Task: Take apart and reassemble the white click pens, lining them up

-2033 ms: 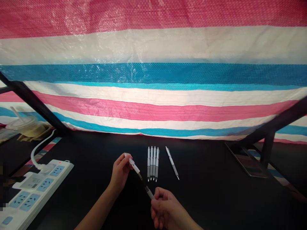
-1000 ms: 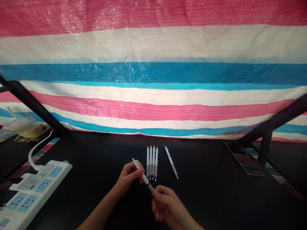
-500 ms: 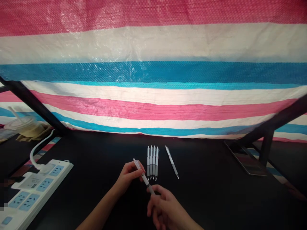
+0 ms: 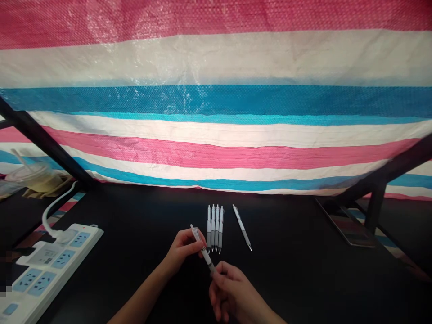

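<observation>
A white pen (image 4: 201, 247) slants between both my hands above the black table (image 4: 290, 270). My left hand (image 4: 182, 249) pinches its upper barrel. My right hand (image 4: 228, 290) is closed on its grey lower end, so the tip is hidden. Just beyond my hands, several white pens (image 4: 215, 227) lie side by side in a neat row. A single white pen (image 4: 242, 227) lies apart to their right, angled.
A white power strip (image 4: 47, 265) with a plugged cable sits at the left front. A dark phone (image 4: 347, 223) lies at the right. A plastic cup with a straw (image 4: 32, 176) stands far left. A striped tarp (image 4: 216, 112) hangs behind the table.
Two seconds ago the pen was in two parts held apart. My hands have come together, and the parts now form one pen.
</observation>
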A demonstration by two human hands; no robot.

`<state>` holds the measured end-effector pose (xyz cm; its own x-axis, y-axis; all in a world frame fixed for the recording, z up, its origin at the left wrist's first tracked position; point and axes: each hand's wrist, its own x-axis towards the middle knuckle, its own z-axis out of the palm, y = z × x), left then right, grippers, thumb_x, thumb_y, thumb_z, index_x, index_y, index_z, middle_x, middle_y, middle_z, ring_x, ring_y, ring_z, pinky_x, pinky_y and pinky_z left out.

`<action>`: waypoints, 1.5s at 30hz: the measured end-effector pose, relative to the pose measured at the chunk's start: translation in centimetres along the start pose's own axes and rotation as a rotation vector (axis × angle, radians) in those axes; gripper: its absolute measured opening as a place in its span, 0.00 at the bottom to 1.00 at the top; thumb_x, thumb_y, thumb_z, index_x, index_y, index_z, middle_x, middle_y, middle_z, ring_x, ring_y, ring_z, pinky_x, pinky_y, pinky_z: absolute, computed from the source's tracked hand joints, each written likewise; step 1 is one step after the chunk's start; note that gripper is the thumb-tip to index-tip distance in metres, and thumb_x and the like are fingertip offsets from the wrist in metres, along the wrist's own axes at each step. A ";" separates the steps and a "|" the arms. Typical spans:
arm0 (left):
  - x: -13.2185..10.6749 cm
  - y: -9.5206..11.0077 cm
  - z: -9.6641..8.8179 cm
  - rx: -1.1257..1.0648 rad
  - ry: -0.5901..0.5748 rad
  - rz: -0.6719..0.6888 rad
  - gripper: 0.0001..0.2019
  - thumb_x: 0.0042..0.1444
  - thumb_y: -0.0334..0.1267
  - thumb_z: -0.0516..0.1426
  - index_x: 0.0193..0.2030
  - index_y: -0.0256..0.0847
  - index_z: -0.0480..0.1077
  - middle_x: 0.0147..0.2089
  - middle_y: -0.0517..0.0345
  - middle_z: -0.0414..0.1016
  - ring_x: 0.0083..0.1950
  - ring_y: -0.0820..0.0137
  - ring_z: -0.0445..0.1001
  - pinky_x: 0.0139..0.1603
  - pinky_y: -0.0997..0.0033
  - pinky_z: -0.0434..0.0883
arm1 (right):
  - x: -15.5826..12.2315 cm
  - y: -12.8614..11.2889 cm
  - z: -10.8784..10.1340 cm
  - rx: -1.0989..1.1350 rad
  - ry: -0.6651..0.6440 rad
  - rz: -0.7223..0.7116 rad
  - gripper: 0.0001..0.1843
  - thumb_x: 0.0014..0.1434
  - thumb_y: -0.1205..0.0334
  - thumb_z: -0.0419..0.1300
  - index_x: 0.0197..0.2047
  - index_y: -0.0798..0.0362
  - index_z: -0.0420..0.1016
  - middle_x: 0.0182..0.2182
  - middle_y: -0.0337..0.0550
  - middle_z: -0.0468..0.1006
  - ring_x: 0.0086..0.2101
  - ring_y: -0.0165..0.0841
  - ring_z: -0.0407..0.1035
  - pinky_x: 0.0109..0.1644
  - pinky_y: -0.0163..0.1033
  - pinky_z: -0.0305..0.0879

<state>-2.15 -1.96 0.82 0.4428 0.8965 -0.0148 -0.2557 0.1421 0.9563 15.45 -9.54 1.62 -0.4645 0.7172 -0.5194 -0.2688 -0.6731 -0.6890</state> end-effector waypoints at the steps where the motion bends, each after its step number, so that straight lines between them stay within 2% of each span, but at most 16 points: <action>1: 0.0 0.0 0.0 0.000 0.002 0.002 0.07 0.53 0.37 0.61 0.30 0.34 0.75 0.25 0.57 0.72 0.26 0.72 0.68 0.30 0.71 0.63 | 0.0 0.0 0.0 0.010 -0.001 0.007 0.25 0.52 0.38 0.59 0.34 0.54 0.63 0.18 0.37 0.74 0.15 0.27 0.68 0.14 0.26 0.53; 3: 0.0 0.0 -0.1 0.002 0.005 0.006 0.07 0.53 0.37 0.61 0.30 0.34 0.75 0.24 0.57 0.72 0.26 0.72 0.68 0.30 0.71 0.63 | 0.0 0.0 0.0 0.028 -0.004 0.008 0.28 0.55 0.36 0.54 0.38 0.56 0.65 0.21 0.40 0.76 0.17 0.28 0.70 0.15 0.26 0.55; 5: 0.0 -0.1 -0.2 0.005 0.006 0.007 0.07 0.53 0.37 0.61 0.30 0.34 0.75 0.24 0.57 0.71 0.26 0.72 0.68 0.30 0.71 0.63 | -0.1 0.0 0.1 0.013 -0.003 -0.010 0.26 0.53 0.40 0.59 0.40 0.54 0.64 0.24 0.40 0.77 0.18 0.28 0.71 0.14 0.26 0.56; 8: 0.1 -0.1 -0.2 0.000 0.008 0.004 0.07 0.53 0.36 0.61 0.30 0.34 0.74 0.24 0.57 0.72 0.25 0.72 0.68 0.30 0.71 0.63 | -0.2 -0.1 0.2 -0.037 -0.009 -0.029 0.22 0.48 0.47 0.66 0.35 0.52 0.61 0.23 0.35 0.75 0.16 0.28 0.70 0.13 0.25 0.53; 10: 0.1 -0.1 -0.2 -0.009 0.013 0.003 0.07 0.53 0.37 0.61 0.29 0.34 0.74 0.24 0.57 0.72 0.25 0.72 0.67 0.29 0.71 0.62 | -0.2 -0.1 0.2 -0.024 -0.020 -0.002 0.22 0.52 0.43 0.62 0.34 0.54 0.63 0.21 0.37 0.74 0.17 0.28 0.70 0.13 0.26 0.54; 12: 0.1 -0.1 -0.2 -0.017 0.019 0.005 0.07 0.54 0.37 0.61 0.30 0.34 0.74 0.25 0.57 0.72 0.25 0.72 0.67 0.29 0.71 0.62 | -0.3 -0.3 0.2 0.004 -0.029 0.023 0.26 0.56 0.38 0.55 0.39 0.56 0.66 0.23 0.40 0.75 0.18 0.30 0.72 0.15 0.27 0.56; 15: 0.1 -0.1 -0.1 -0.021 0.019 0.002 0.07 0.53 0.36 0.61 0.30 0.34 0.74 0.25 0.57 0.72 0.25 0.72 0.67 0.30 0.71 0.63 | -0.3 -0.3 0.2 -0.023 -0.008 -0.005 0.24 0.53 0.41 0.60 0.39 0.53 0.64 0.26 0.38 0.76 0.18 0.30 0.72 0.15 0.27 0.55; 18: 0.0 -0.2 0.0 -0.028 0.014 -0.006 0.07 0.54 0.36 0.61 0.30 0.34 0.74 0.24 0.57 0.72 0.26 0.72 0.67 0.30 0.71 0.62 | -0.4 -0.1 0.2 -0.030 -0.001 -0.023 0.21 0.51 0.44 0.64 0.33 0.53 0.63 0.22 0.33 0.72 0.16 0.27 0.69 0.14 0.27 0.52; 21: 0.0 -0.2 0.1 -0.040 0.007 -0.016 0.07 0.54 0.37 0.61 0.30 0.34 0.74 0.25 0.57 0.72 0.25 0.73 0.66 0.29 0.72 0.62 | -0.3 0.2 0.0 0.007 -0.038 0.010 0.22 0.54 0.42 0.60 0.33 0.55 0.67 0.17 0.33 0.70 0.14 0.26 0.66 0.15 0.28 0.52; 29: 0.1 0.4 0.5 -0.080 -0.025 -0.020 0.08 0.54 0.38 0.61 0.29 0.34 0.74 0.27 0.56 0.71 0.27 0.73 0.66 0.30 0.72 0.63 | 0.1 0.3 -0.5 0.098 -0.119 0.046 0.22 0.51 0.42 0.63 0.29 0.56 0.68 0.11 0.28 0.61 0.09 0.19 0.48 0.14 0.29 0.39; 31: 0.1 0.6 0.7 -0.102 -0.029 -0.009 0.09 0.54 0.40 0.61 0.31 0.35 0.75 0.30 0.55 0.71 0.31 0.70 0.68 0.34 0.71 0.65 | 0.0 0.2 -0.4 0.100 -0.114 0.038 0.23 0.52 0.42 0.62 0.31 0.57 0.70 0.12 0.30 0.63 0.09 0.20 0.52 0.14 0.29 0.42; 34: 0.1 0.6 0.7 -0.119 0.003 -0.026 0.10 0.55 0.39 0.61 0.41 0.37 0.76 0.32 0.55 0.72 0.35 0.67 0.72 0.37 0.68 0.67 | -0.1 0.0 -0.2 0.083 -0.061 0.014 0.26 0.53 0.41 0.60 0.37 0.60 0.73 0.18 0.39 0.72 0.15 0.25 0.64 0.16 0.28 0.51; 36: 0.1 0.6 0.8 -0.107 0.055 -0.044 0.15 0.54 0.37 0.62 0.49 0.39 0.73 0.32 0.58 0.71 0.34 0.68 0.73 0.38 0.67 0.69 | -0.3 -0.2 0.0 0.073 -0.026 0.004 0.27 0.54 0.42 0.60 0.42 0.60 0.73 0.27 0.46 0.77 0.22 0.29 0.71 0.18 0.28 0.56; 39: 0.1 0.6 0.9 -0.082 0.120 -0.022 0.26 0.54 0.35 0.63 0.59 0.46 0.64 0.34 0.61 0.69 0.32 0.70 0.74 0.35 0.68 0.71 | -0.5 -0.7 0.2 0.075 -0.039 -0.008 0.24 0.57 0.46 0.58 0.47 0.59 0.73 0.37 0.51 0.78 0.30 0.34 0.75 0.19 0.28 0.61; 41: 0.2 0.5 1.0 -0.071 0.144 0.000 0.28 0.54 0.35 0.62 0.61 0.50 0.59 0.34 0.63 0.69 0.31 0.70 0.75 0.32 0.70 0.72 | -0.6 -1.0 0.3 0.082 -0.057 -0.012 0.23 0.57 0.48 0.57 0.46 0.60 0.73 0.38 0.52 0.78 0.32 0.35 0.75 0.20 0.28 0.61; 45: 0.2 0.3 1.1 -0.050 0.173 0.024 0.22 0.53 0.35 0.63 0.53 0.48 0.62 0.33 0.65 0.68 0.30 0.70 0.75 0.30 0.71 0.73 | -0.8 -1.2 0.3 0.082 -0.067 -0.001 0.22 0.57 0.49 0.57 0.45 0.60 0.74 0.35 0.51 0.78 0.32 0.35 0.75 0.20 0.28 0.63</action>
<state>-1.22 -2.24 1.38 0.2829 0.9580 -0.0465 -0.3085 0.1367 0.9414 15.89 -9.39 2.97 -0.5191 0.7063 -0.4813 -0.3361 -0.6864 -0.6449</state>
